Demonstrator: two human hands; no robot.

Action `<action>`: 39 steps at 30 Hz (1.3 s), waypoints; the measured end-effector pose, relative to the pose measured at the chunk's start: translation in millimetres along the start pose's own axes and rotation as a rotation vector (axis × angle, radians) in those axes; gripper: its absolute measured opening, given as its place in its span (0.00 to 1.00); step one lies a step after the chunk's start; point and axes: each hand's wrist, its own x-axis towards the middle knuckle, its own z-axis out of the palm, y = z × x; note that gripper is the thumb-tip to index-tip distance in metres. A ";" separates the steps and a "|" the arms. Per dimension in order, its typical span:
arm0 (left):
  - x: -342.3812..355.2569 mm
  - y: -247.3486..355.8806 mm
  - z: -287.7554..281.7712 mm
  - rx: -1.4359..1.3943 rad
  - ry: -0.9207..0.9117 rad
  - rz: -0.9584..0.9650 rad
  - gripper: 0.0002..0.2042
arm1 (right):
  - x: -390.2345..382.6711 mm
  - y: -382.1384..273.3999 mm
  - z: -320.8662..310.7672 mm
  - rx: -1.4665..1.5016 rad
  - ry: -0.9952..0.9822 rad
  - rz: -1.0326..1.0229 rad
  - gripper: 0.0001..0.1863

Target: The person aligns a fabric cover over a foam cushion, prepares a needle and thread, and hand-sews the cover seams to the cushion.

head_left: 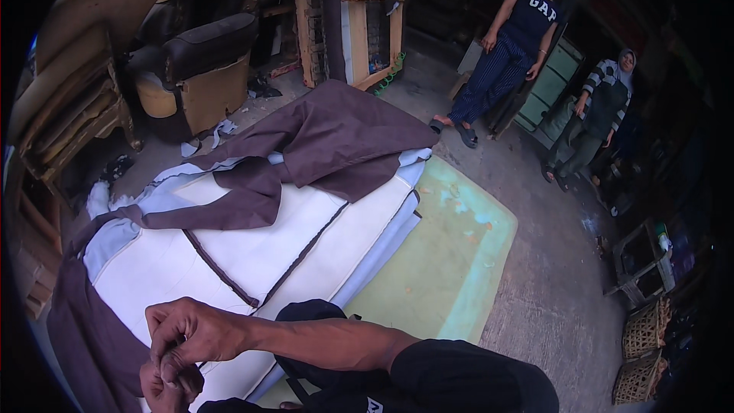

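Observation:
My right hand [195, 329] reaches across from the right, its fingers closed in a pinch. Just below it, my left hand [162, 391] is also closed, and the fingertips of both hands meet. Whatever they pinch, if anything, is too small to make out. Under and beyond them lies a large white padded cover [283, 218] with dark seam strips and pale blue edges. Dark brown cloth [336, 134] is heaped over its far side. More brown cloth [84, 336] hangs at the left, near my hands.
A worn green mat [436, 252] lies under the cover on the concrete floor. Brown upholstered chairs [210, 69] and wooden frames [355, 15] stand behind. Two people stand at the far right: one person [508, 46], another person [604, 103]. Woven baskets [641, 352] sit at the right.

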 end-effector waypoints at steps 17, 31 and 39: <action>47.1 -13.0 35.8 0.329 0.202 -0.320 0.16 | -5.7 -41.8 -48.4 0.359 0.490 -0.281 0.09; 92.2 -189.2 54.3 0.423 -0.353 -0.228 0.03 | -145.1 -192.3 -33.7 -0.493 1.029 -0.646 0.08; 82.5 -185.4 45.0 0.623 -0.274 -0.019 0.06 | -239.4 -175.8 -76.5 -0.398 1.616 -0.539 0.06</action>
